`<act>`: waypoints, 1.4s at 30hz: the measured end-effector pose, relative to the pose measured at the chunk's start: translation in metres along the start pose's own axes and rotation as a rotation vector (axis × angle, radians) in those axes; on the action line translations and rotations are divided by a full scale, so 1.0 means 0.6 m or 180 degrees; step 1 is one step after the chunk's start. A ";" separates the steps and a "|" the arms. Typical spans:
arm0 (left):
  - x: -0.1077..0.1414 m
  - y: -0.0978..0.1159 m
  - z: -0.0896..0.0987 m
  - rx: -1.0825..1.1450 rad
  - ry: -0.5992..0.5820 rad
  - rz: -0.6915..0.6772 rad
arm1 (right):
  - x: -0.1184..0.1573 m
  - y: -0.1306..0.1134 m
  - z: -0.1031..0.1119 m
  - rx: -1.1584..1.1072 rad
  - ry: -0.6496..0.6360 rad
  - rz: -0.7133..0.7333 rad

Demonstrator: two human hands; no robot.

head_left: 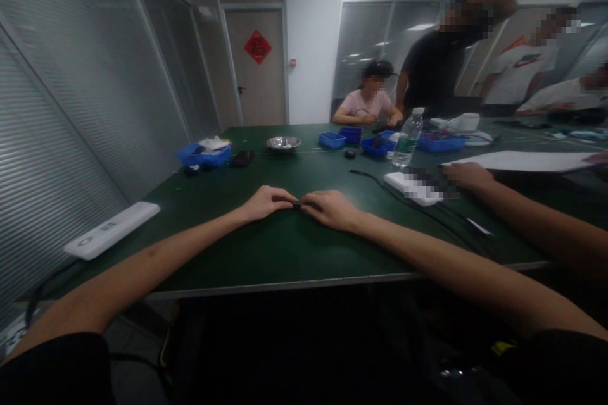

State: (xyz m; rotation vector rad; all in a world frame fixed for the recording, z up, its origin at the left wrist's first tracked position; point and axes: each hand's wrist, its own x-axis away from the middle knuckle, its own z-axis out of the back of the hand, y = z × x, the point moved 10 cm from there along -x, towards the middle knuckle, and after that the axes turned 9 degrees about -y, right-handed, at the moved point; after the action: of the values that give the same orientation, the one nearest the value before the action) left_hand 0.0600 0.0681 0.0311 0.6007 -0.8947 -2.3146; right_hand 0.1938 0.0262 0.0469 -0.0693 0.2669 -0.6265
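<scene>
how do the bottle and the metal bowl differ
The bottle is clear; the bowl is shiny metal. The bottle is tall and narrow; the bowl is low and wide. The bottle is capped; the bowl is open. Both stand on the green table.

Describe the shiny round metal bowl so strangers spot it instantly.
Start at the large green table; look past the wearer's bare left hand toward the far edge. The shiny round metal bowl sits there, its silver gleam unlike the blue plastic trays on either side.
</scene>
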 end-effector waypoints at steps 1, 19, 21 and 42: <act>-0.001 0.000 -0.001 0.0012 -0.0028 -0.0014 | 0.000 0.001 0.000 -0.0020 0.0004 -0.0021; -0.008 -0.003 0.001 -0.0543 -0.0054 0.0053 | -0.001 0.042 0.005 -0.0008 -0.0127 -0.0815; -0.007 -0.020 0.016 -0.0622 0.0026 0.0189 | 0.000 0.055 0.004 0.0007 -0.0139 -0.0908; 0.201 -0.252 0.351 -0.2380 0.1040 0.2626 | 0.004 0.080 0.001 -0.0104 -0.0174 -0.1056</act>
State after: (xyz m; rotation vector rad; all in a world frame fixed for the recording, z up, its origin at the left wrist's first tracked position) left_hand -0.2044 0.1760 0.0419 0.1976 -0.0378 -1.5441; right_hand 0.2229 0.0634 0.0398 -0.1641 0.2142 -0.9484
